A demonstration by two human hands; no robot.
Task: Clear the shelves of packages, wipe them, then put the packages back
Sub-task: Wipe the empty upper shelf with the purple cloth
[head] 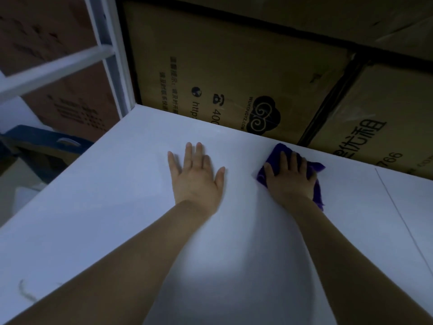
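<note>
1. Two bare forearms reach in from the bottom edge and lie low over the shelf (93, 219). It is a plain white board, dim and bluish in this light. Nothing lies on it but the hands and the cloth.
2. A thin dark line (396, 207) crosses the board on the right, running from the back toward the near edge. A faint grey smudge (25, 292) shows at the near left.
3. The left hand (196, 177) lies palm down on the board near its middle, fingers straight and spread, holding nothing.
4. The right hand (290, 181) is just to its right and apart from it. It presses down on a purple cloth (277, 152) with its fingers spread across the top. The cloth is bunched and pokes out ahead of the fingertips and along the outer side of the hand.
5. The cloth sits close to the shelf's back edge, with open white board to the left, to the right and toward the viewer.
6. The board's left edge runs diagonally. Past it and lower down sits a blue bin (35, 139).
7. A white post (110, 55) rises from the back left corner, and a crossbar (58, 66) branches off it to the left.
8. Two cardboard boxes stand along the back edge like a wall. The cloud box (234, 66) has a black cloud logo, and the right box (379, 118) bears large characters. A dark gap lies between them.
</note>
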